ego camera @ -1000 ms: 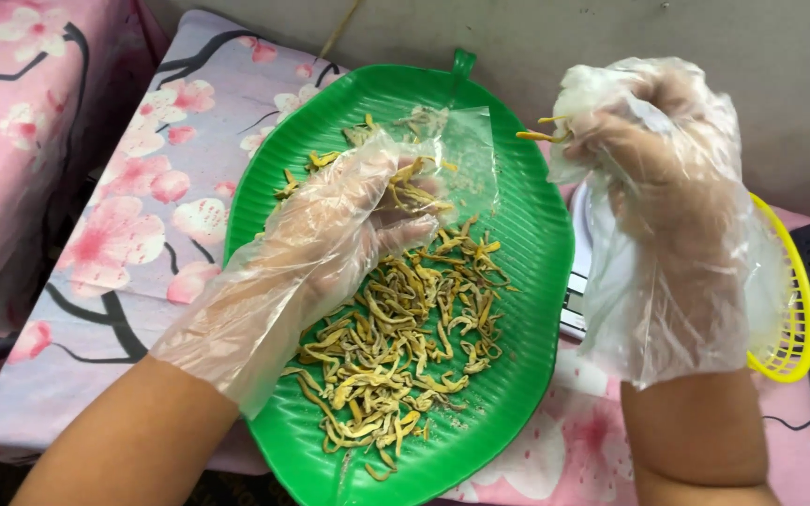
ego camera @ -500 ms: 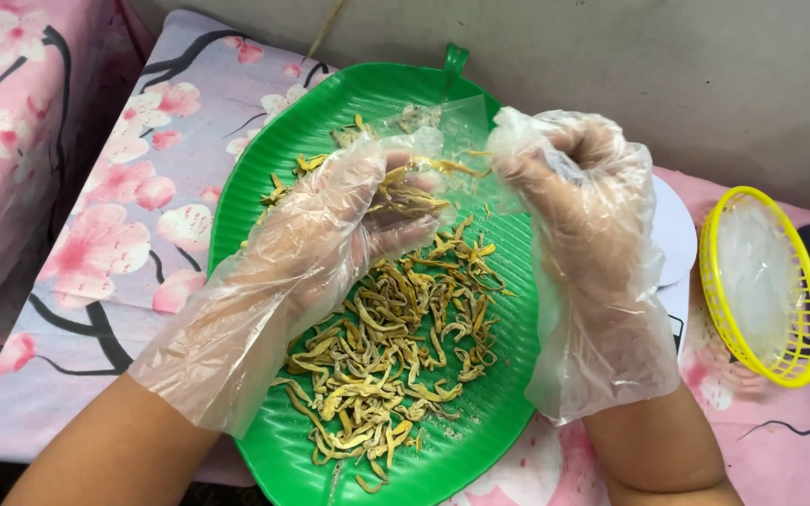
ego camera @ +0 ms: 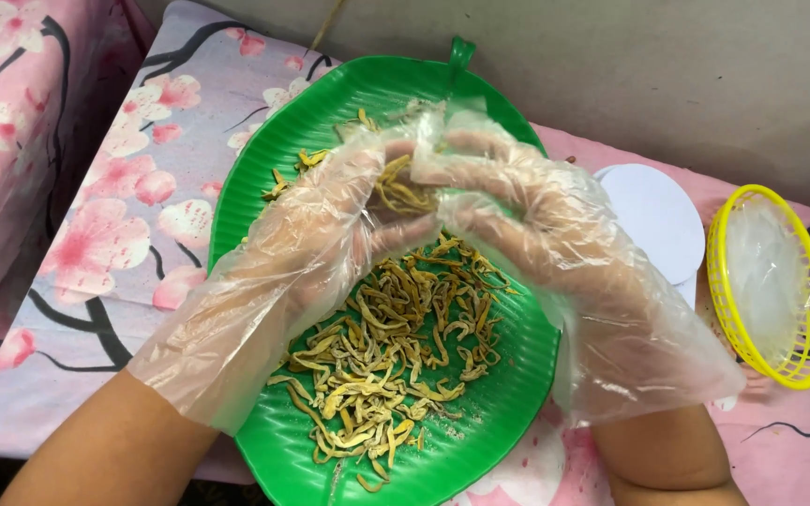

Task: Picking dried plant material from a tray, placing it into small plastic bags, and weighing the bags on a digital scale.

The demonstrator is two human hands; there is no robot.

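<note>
The thin yellow-brown dried strips point(ego camera: 396, 361) lie heaped on the green leaf-shaped plastic tray point(ego camera: 508, 403) on the near table; some sit cupped in the half-curled left hand point(ego camera: 316, 244); the right hand point(ego camera: 527, 230) pinches at them, both in loose clear plastic gloves; the slack film may catch, so strips could spill past the rim onto the pink floral cloth point(ego camera: 114, 234).

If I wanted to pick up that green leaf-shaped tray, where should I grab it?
Probably the green leaf-shaped tray is best gripped by its raised rim at both long sides, from outside and beneath. It is wide, shallow and full of loose yellow strips; the small stem tab alone might tip it.
</note>
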